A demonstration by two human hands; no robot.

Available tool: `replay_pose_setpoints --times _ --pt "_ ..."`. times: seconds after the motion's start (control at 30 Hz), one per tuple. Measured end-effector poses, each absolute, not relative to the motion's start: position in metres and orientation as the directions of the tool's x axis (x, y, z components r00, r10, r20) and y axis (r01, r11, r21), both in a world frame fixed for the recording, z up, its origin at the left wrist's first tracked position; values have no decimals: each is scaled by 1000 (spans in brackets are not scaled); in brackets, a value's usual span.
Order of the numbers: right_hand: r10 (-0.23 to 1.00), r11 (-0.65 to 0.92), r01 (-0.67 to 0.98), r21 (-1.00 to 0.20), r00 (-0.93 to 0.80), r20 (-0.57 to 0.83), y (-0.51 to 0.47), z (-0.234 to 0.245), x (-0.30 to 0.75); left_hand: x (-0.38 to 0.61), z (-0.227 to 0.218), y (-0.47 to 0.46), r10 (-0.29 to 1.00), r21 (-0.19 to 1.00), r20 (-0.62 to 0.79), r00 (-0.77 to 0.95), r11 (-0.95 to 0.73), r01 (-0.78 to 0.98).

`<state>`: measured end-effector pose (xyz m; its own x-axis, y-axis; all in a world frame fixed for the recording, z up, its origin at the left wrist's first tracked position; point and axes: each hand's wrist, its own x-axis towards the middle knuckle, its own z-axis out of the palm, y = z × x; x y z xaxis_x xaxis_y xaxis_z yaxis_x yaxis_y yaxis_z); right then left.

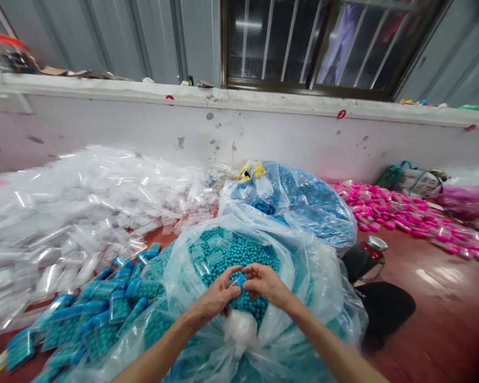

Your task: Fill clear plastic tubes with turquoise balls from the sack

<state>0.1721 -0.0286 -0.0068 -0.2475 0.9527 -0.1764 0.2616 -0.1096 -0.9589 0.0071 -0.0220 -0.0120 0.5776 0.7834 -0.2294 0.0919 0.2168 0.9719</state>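
Lower centre of the frame: my left hand and right hand, fingertips pinched narrow, held a small blue packet directly between them (long axis indiscernible), neither hand nearer.

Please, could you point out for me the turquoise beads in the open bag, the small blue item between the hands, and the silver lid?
Turquoise beads (241,255): head view, middle of the heap's visible surface.
Small blue item (240,281): head view, its visible face.
Silver lid (377,243): head view, its top.
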Motion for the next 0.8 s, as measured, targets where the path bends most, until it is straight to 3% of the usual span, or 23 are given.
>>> replay_pose_setpoints --times 0.1,0.23,0.33,0.5,0.8 --pt "980 121 429 -895 -197 38 -42 -11 161 15 -25 -25 867 973 -187 462 229 -35" --pt "968 164 553 -817 -250 25 -55 -17 147 21 -29 -26 918 951 -169 359 248 -186" --pt "980 191 620 -761 -170 108 -57 -19 136 22 -26 -27 932 949 -152 329 231 -215" --pt "954 298 634 -714 -163 254 -57 -16 128 24 -21 -33 948 957 -192 252 238 -165" --pt "951 305 651 -696 -170 258 -61 -27 126 30 -34 -30 983 992 -107 150 96 78"
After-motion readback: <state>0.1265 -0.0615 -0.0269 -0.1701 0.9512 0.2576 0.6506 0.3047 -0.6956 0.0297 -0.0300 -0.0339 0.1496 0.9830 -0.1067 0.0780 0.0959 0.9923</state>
